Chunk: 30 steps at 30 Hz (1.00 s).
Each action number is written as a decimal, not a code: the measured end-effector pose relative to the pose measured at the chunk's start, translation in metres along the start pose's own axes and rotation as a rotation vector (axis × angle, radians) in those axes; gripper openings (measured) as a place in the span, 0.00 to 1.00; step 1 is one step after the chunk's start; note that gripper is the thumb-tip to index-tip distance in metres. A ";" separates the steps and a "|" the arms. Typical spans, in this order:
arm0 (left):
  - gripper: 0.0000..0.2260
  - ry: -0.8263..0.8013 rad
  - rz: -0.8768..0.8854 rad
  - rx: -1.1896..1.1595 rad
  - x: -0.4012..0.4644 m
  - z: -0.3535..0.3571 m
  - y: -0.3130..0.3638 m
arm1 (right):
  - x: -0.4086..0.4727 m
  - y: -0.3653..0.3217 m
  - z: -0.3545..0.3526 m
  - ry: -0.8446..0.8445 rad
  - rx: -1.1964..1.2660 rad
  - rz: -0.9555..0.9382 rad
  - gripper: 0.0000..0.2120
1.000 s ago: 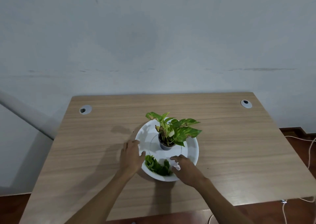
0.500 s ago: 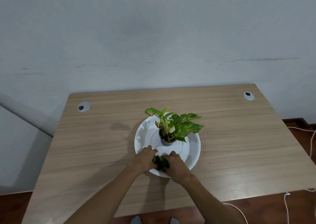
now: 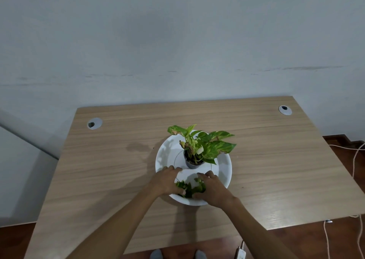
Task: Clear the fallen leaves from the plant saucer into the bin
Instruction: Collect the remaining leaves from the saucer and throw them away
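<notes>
While both hands, left and right, cup leaves at the saucer's six o'clock, next comes lifting them binward.

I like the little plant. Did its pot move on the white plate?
No. The pot sits on the saucer inside the same ring, apart from the leaves both hands gather.

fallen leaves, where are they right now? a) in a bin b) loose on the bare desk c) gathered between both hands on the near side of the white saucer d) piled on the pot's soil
c: the fallen leaves sit bunched between the left hand and right hand on the near part of the saucer.
</notes>
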<state>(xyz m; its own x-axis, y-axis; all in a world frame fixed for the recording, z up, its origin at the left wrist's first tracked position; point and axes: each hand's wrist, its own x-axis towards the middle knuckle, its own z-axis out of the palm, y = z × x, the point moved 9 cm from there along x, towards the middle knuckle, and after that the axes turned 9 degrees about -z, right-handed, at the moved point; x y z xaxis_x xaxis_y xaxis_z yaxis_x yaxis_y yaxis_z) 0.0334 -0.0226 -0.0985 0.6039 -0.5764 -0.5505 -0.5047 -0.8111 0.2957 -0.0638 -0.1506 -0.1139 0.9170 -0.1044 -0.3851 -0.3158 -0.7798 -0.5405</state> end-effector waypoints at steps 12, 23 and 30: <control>0.14 0.074 0.062 -0.052 -0.006 0.021 0.028 | 0.006 -0.031 0.022 0.163 -0.097 -0.042 0.17; 0.10 0.184 0.030 -0.226 -0.008 0.015 0.008 | 0.008 -0.030 0.016 0.151 -0.105 -0.068 0.08; 0.10 0.245 0.002 -0.455 -0.018 -0.019 -0.008 | 0.001 -0.023 -0.013 0.249 0.074 0.032 0.10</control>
<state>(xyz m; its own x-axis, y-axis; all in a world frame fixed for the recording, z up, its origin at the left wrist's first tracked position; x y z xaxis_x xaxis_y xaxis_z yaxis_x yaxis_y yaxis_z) 0.0381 -0.0079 -0.0763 0.7577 -0.5400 -0.3665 -0.2193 -0.7396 0.6363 -0.0521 -0.1404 -0.0920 0.9352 -0.2837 -0.2120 -0.3539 -0.7275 -0.5877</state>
